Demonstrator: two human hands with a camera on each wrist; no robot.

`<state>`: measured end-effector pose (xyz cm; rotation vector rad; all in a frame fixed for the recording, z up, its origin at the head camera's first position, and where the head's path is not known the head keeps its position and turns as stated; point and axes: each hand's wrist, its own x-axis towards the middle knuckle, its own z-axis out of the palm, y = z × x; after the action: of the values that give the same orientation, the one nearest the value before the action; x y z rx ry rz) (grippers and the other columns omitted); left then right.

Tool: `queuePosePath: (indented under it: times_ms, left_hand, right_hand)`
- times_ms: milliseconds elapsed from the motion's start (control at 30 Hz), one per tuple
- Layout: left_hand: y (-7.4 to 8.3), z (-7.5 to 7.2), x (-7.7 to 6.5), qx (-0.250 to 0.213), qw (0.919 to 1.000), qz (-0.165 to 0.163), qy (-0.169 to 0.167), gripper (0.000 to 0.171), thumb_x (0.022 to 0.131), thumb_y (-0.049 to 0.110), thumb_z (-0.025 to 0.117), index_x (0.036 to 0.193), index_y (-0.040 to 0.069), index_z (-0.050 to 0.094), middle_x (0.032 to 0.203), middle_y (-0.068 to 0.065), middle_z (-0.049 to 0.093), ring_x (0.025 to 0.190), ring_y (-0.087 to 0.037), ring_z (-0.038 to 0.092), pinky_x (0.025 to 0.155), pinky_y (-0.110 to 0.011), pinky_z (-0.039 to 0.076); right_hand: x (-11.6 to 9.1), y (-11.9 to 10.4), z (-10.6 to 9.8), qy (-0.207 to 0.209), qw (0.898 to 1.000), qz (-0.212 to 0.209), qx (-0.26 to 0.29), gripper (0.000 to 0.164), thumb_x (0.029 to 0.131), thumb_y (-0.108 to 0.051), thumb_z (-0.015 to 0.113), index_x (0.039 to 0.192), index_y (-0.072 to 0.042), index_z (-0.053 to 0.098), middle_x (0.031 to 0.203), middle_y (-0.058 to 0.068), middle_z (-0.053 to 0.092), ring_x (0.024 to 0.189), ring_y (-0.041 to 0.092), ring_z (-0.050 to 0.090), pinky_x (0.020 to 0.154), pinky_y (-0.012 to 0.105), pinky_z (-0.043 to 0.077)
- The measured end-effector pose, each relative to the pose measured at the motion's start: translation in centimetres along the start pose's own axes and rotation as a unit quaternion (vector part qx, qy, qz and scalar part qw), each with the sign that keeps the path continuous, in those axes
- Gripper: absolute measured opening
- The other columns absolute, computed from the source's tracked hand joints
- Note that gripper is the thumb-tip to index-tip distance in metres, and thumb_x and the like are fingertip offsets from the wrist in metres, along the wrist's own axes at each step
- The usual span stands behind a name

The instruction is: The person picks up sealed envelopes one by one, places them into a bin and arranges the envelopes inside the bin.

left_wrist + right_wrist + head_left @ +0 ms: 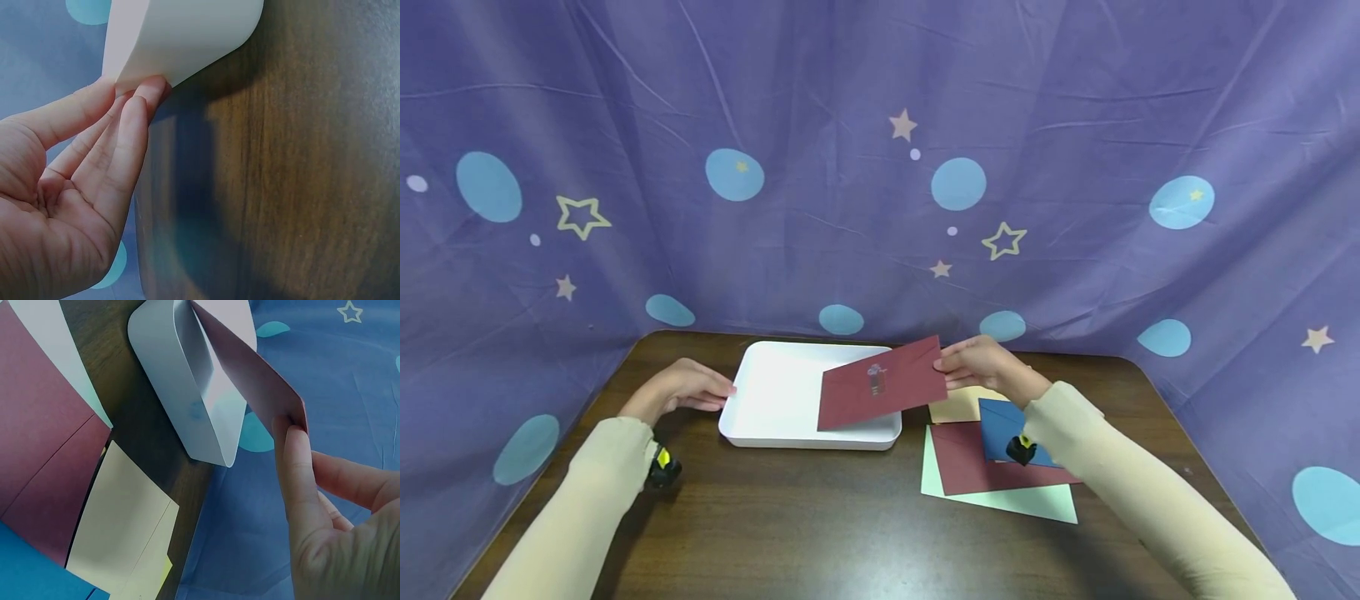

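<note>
A dark red envelope [880, 385] hangs tilted over the right part of a white tray [778, 392]. My right hand [981, 364] pinches its right edge; in the right wrist view the fingers [297, 456] are at the envelope's corner. At the tray's left side, my left hand [688, 387] holds the rim between thumb and fingertips, which the left wrist view shows at the tray's wall [187, 37]. Below the right forearm lie a blue envelope [1000, 425], another dark red envelope [958, 462], a pale green one [1022, 502] and a cream one [958, 407], overlapping.
The brown wooden table [820, 517] carries the tray and the envelopes. Behind it hangs a purple curtain [850, 208] with stars and blue spots, close to the table's back edge.
</note>
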<state>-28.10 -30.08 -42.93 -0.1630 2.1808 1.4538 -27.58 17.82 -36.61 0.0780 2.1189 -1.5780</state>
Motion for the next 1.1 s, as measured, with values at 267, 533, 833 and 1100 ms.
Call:
queuePosePath:
  times_ms: [267, 533, 833, 1100]
  left_hand:
    - [-0.1, 0.2, 0.1, 0.000, 1.0000, -0.002, 0.006, 0.038, 0.092, 0.005, 0.073, 0.121, -0.018, 0.063, 0.081, -0.001, 0.075, 0.072, -0.008, 0.072, 0.071, -0.024, 0.066]
    - [0.1, 0.2, 0.0, -0.006, 0.9999, -0.010, 0.004, 0.038, 0.092, 0.004, 0.073, 0.121, -0.018, 0.062, 0.080, 0.000, 0.075, 0.071, -0.008, 0.072, 0.071, -0.024, 0.066]
    - [0.3, 0.0, 0.1, 0.001, 0.9998, -0.019, 0.009, 0.036, 0.092, 0.005, 0.073, 0.119, -0.016, 0.064, 0.079, 0.000, 0.074, 0.071, -0.008, 0.072, 0.072, -0.025, 0.066]
    - [0.3, 0.1, 0.1, 0.002, 0.9997, -0.023, 0.007, 0.042, 0.093, 0.006, 0.072, 0.125, -0.019, 0.060, 0.080, 0.000, 0.075, 0.071, -0.008, 0.072, 0.072, -0.025, 0.066]
  right_hand:
    - [0.4, 0.0, 0.8, 0.006, 1.000, 0.001, 0.004, 0.038, 0.098, -0.004, 0.063, 0.132, 0.013, 0.058, 0.081, 0.003, 0.074, 0.068, 0.011, 0.071, 0.066, 0.025, 0.065]
    - [0.6, -0.3, 0.9, 0.009, 1.000, 0.000, -0.009, 0.030, 0.097, 0.000, 0.063, 0.123, 0.012, 0.064, 0.078, 0.002, 0.073, 0.064, 0.010, 0.070, 0.065, 0.025, 0.065]
    - [0.7, -0.6, 1.2, 0.018, 1.000, 0.004, -0.019, 0.031, 0.096, 0.000, 0.063, 0.125, 0.012, 0.064, 0.080, 0.001, 0.072, 0.065, 0.010, 0.070, 0.067, 0.027, 0.066]
    - [1.2, -0.2, 1.8, 0.015, 1.000, 0.012, -0.012, 0.035, 0.097, -0.001, 0.062, 0.130, 0.010, 0.060, 0.078, 0.003, 0.071, 0.061, 0.012, 0.068, 0.063, 0.026, 0.065]
